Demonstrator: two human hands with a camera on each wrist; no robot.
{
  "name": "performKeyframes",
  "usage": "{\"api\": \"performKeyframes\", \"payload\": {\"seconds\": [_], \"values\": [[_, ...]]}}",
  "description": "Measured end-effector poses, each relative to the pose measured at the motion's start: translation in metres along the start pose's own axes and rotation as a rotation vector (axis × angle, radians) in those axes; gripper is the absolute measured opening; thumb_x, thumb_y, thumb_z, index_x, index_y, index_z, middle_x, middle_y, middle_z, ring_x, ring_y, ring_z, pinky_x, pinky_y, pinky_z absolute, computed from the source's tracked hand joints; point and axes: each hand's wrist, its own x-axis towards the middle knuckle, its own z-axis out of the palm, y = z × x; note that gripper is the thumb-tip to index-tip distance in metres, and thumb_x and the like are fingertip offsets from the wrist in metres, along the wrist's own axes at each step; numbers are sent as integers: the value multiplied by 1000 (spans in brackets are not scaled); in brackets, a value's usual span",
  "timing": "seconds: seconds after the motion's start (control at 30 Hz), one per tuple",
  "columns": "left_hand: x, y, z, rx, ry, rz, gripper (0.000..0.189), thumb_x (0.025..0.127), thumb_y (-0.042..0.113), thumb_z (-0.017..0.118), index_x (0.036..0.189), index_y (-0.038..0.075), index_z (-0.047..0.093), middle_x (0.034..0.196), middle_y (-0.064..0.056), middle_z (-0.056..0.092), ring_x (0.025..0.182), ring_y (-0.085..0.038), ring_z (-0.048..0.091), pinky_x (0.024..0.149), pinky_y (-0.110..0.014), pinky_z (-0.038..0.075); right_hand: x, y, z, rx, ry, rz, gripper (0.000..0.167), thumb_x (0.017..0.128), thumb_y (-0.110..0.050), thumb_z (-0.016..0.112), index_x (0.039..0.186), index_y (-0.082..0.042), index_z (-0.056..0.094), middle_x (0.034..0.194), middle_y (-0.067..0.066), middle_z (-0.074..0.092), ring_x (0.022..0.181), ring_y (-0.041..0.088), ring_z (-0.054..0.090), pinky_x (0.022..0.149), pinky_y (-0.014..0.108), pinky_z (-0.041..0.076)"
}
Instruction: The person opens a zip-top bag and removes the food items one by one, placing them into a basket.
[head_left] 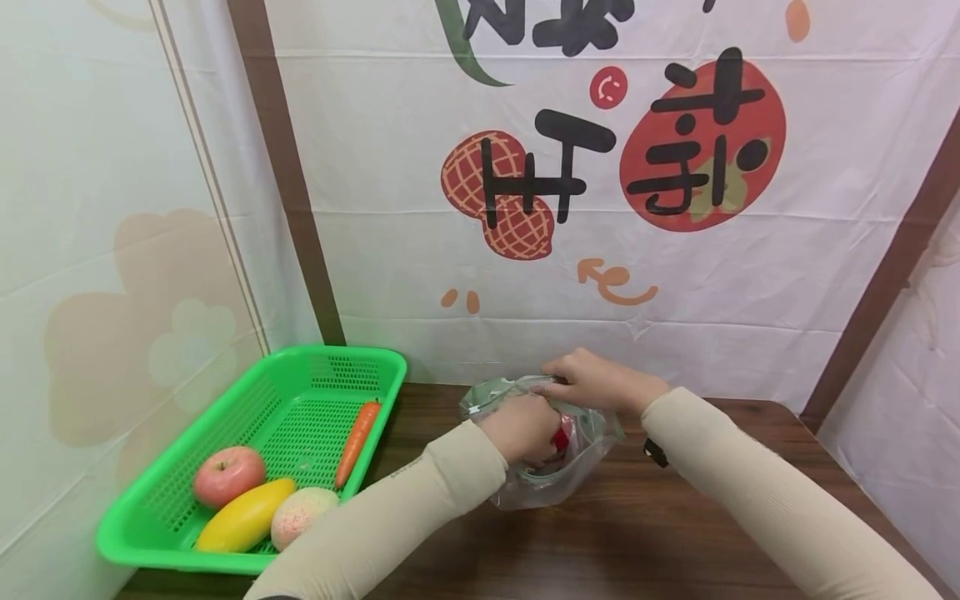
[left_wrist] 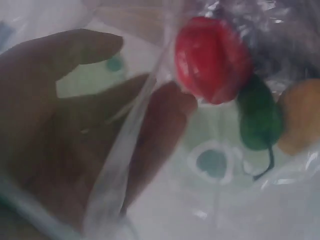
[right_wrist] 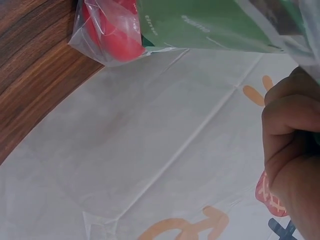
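Note:
A clear plastic bag (head_left: 551, 492) with a zip edge stands on the table. My left hand (head_left: 525, 427) reaches into its mouth, thumb and fingers spread apart in the left wrist view. Its fingertips lie right at a red, lobed bell pepper (left_wrist: 212, 60) inside the bag. Beside that pepper are a dark green, pear-shaped vegetable (left_wrist: 260, 115) with a curved stem and a rounded orange thing (left_wrist: 302, 117). My right hand (head_left: 600, 379) pinches the bag's far rim with curled fingers. Through the film in the right wrist view, a red piece (right_wrist: 117, 37) and the green printed panel (right_wrist: 205, 25) show.
To the left, a green plastic basket (head_left: 300, 354) holds an apple (head_left: 230, 477), a yellow, elongated fruit (head_left: 247, 517), a pale pink round fruit (head_left: 300, 515) and a carrot (head_left: 357, 443). A printed white curtain (head_left: 390, 250) hangs behind the dark wooden table (head_left: 637, 542).

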Motion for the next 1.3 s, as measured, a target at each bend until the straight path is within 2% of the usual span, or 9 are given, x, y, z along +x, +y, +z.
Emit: {"api": "performKeyframes", "payload": {"seconds": [0.13, 0.23, 0.43, 0.5, 0.57, 0.73, 0.9, 1.13, 1.3], "values": [[5, 6, 12, 38, -11, -105, 26, 88, 36, 71, 89, 10, 74, 93, -2, 70, 79, -14, 65, 69, -32, 57, 2, -1, 0, 1, 0, -9, 37, 100, -24, 64, 68, -18, 46, 60, -13, 31, 53, 1, 35, 54, 23, 37], [9, 9, 19, 75, -16, -151, 36, 90, 40, 69, 105, 8, 75, 115, -5, 68, 95, -15, 65, 76, -30, 56, 4, -2, -1, 1, -3, -3, 37, 100, -22, 63, 67, -18, 46, 60, -12, 30, 53, 1, 34, 54, 23, 37], [34, -2, 47, 112, -7, -133, 48, 86, 41, 73, 117, 5, 69, 126, -2, 62, 117, -11, 54, 103, -20, 38, 6, -2, 0, 7, -13, -9, 32, 99, -21, 64, 70, -17, 53, 61, -12, 34, 53, 2, 36, 54, 23, 38], [42, -6, 53, 64, -31, -131, 57, 84, 41, 76, 125, 4, 63, 128, -2, 61, 119, -11, 52, 106, -20, 34, 7, -1, 1, 12, -18, -11, 31, 99, -22, 64, 71, -17, 54, 61, -12, 34, 54, 3, 37, 54, 24, 39], [50, -10, 58, -31, -65, -150, 67, 83, 40, 78, 134, 4, 55, 132, -3, 59, 120, -11, 52, 104, -21, 37, 7, 0, 1, 15, -22, -3, 31, 99, -23, 65, 71, -18, 54, 61, -11, 35, 54, 3, 38, 55, 24, 40], [66, -17, 65, -316, -69, -196, 84, 78, 31, 85, 145, 5, 43, 141, -2, 53, 123, -11, 49, 104, -25, 40, 8, 4, 3, 15, -22, 16, 28, 99, -25, 65, 74, -15, 60, 62, -12, 40, 56, 4, 43, 57, 25, 43], [72, -19, 69, -360, -52, -190, 82, 77, 28, 86, 144, 4, 44, 141, -1, 53, 125, -11, 48, 105, -23, 38, 8, 7, 3, 2, -33, 28, 28, 99, -23, 64, 73, -15, 59, 62, -12, 39, 56, 4, 40, 58, 25, 42], [72, -16, 67, -297, -97, -190, 68, 81, 26, 79, 140, 9, 51, 145, -1, 50, 120, -11, 51, 94, -22, 44, 7, 11, 1, -3, -20, 23, 31, 100, -21, 64, 71, -17, 53, 61, -12, 36, 55, 3, 38, 57, 24, 40], [63, -11, 59, -259, -126, -168, 24, 81, 21, 75, 101, 12, 64, 117, 0, 64, 97, -13, 57, 78, -24, 48, 7, 14, 1, -17, -12, 23, 35, 100, -21, 63, 68, -17, 48, 60, -12, 34, 54, 2, 36, 56, 24, 39]]}}
